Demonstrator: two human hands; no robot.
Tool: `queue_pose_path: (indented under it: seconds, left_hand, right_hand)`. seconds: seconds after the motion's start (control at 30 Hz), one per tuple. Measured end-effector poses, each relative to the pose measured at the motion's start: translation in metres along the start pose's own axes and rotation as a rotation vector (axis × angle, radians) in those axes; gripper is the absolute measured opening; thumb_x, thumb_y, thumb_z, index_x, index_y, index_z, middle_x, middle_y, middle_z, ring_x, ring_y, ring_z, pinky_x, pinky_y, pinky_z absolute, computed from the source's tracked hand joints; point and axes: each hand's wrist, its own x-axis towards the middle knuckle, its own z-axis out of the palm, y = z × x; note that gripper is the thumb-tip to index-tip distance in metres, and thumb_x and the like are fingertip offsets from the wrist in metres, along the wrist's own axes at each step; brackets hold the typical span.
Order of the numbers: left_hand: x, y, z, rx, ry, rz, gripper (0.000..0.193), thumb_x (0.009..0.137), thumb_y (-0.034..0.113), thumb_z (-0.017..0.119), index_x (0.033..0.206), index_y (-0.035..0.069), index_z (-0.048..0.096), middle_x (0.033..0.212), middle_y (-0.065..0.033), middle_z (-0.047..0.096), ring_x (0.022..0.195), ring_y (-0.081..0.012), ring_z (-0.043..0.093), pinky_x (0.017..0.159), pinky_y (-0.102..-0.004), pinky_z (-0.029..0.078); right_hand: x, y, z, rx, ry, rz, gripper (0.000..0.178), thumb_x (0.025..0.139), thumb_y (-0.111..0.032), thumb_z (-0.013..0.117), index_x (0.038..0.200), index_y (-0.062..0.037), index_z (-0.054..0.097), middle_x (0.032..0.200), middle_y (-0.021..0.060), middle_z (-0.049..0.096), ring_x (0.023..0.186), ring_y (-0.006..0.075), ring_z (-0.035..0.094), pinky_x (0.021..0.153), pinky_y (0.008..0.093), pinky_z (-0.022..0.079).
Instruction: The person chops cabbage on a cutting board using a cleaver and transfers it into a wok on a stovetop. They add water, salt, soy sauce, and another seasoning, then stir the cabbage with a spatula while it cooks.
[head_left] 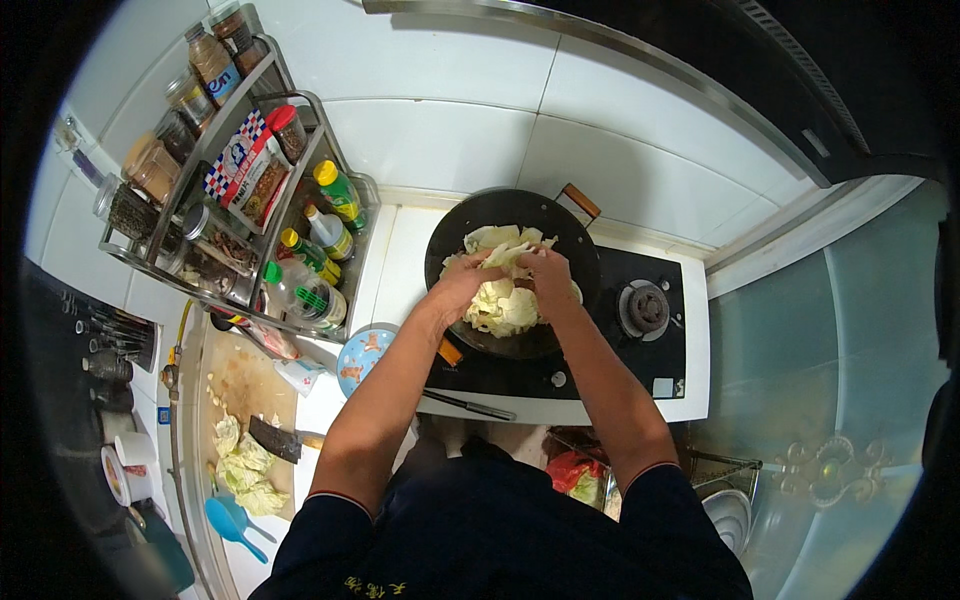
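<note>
Both hands hold torn cabbage (503, 308) over a black wok (458, 225) on the stove (640, 372).
The left hand (463, 287) and right hand (547, 280) sit close together, each closed narrowly on pale leaves; fingertips are partly hidden, so I cannot tell how tightly they press. The cabbage lies heaped in the middle of the wok, its dark wall bare around the pile. On the left, a metal rack (327, 147) carries containers: a clear jar (130, 211) of dark grains, a red-lidded jar (287, 135) with brownish contents, and a clear green-capped bottle (300, 290). Below, a cutting board (245, 372) bears more leaves (246, 468) beside a cleaver (274, 438).
</note>
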Motion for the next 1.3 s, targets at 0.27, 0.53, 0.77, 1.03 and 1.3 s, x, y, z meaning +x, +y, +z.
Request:
queue_pose_path:
  seconds: [0.27, 0.53, 0.77, 1.03, 1.3]
  left_hand:
    - [0.003, -0.007, -0.008, -0.205, -0.103, 0.025, 0.039, 0.091, 0.007, 0.075, 0.126, -0.002, 0.061, 0.116, -0.0138, 0.07, 0.101, -0.0249, 0.072, 0.086, -0.0391, 0.061]
    - [0.004, 0.007, 0.0, -0.141, 0.062, 0.047, 0.035, 0.088, 0.002, 0.074, 0.12, -0.007, 0.063, 0.107, -0.0169, 0.071, 0.091, -0.0258, 0.074, 0.079, -0.0393, 0.062]
    - [0.032, -0.017, -0.033, 0.715, 0.334, 0.215, 0.053, 0.085, 0.017, 0.081, 0.129, -0.003, 0.06, 0.123, -0.019, 0.067, 0.111, -0.031, 0.067, 0.094, -0.0405, 0.055]
    - [0.024, -0.026, -0.038, 1.094, 0.684, 0.459, 0.041, 0.089, 0.017, 0.074, 0.127, 0.008, 0.063, 0.125, -0.016, 0.064, 0.119, -0.0357, 0.059, 0.101, -0.0439, 0.047]
    - [0.04, -0.034, -0.049, 0.682, 0.465, 0.337, 0.05, 0.096, 0.027, 0.07, 0.139, 0.005, 0.055, 0.122, -0.014, 0.064, 0.108, -0.0219, 0.063, 0.096, -0.0346, 0.05]
  right_hand:
    - [-0.002, 0.0, -0.004, 0.095, -0.032, 0.014, 0.015, 0.09, -0.008, 0.068, 0.102, -0.0065, 0.059, 0.094, 0.0042, 0.059, 0.085, 0.0176, 0.065, 0.067, 0.033, 0.062]
    - [-0.013, -0.01, 0.0, -0.143, -0.071, -0.177, 0.032, 0.088, -0.018, 0.077, 0.11, -0.0012, 0.063, 0.091, 0.0058, 0.058, 0.083, 0.015, 0.066, 0.063, 0.0301, 0.062]
    - [0.012, -0.005, -0.044, -1.174, -0.192, -0.099, 0.051, 0.083, -0.035, 0.082, 0.12, -0.0036, 0.067, 0.112, 0.014, 0.065, 0.098, 0.0258, 0.069, 0.078, 0.0398, 0.058]
    - [0.067, 0.038, -0.004, -1.464, 0.076, -0.353, 0.063, 0.081, -0.043, 0.079, 0.129, -0.0061, 0.064, 0.124, 0.0158, 0.065, 0.112, 0.0333, 0.065, 0.094, 0.0444, 0.053]
    - [0.09, 0.048, -0.012, -1.016, 0.077, -0.398, 0.048, 0.076, -0.015, 0.077, 0.12, -0.0012, 0.066, 0.112, 0.0141, 0.07, 0.092, 0.0268, 0.07, 0.082, 0.0379, 0.056]
